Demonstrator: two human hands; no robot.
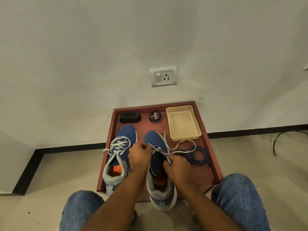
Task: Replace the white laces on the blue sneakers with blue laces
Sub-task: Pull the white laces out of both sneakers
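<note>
Two blue sneakers are set side by side, toes toward the wall, on a reddish-brown tray (215,157) laid on the floor, presumably so that both shoes and the spare laces are kept within reach of the seated person. The left sneaker (119,152) is fully laced in white and is not being touched. The right sneaker (157,165) is being worked on: its white lace (179,146) is partly pulled out, with loose ends trailed toward a beige plastic tray (196,129). The left hand (139,156) is curled over the eyelet area with the fingers closed, apparently pinching a strand of that lace so it can be drawn free. The right hand (177,167) is closed around the lace at the tongue side, seemingly to steady the shoe against the pull. The blue laces (197,157) are left in a loose coil on the tray just right of the shoe, ready for threading. A polish tin (155,117) and a black brush (130,117) are placed at the far edge, out of the way.
</note>
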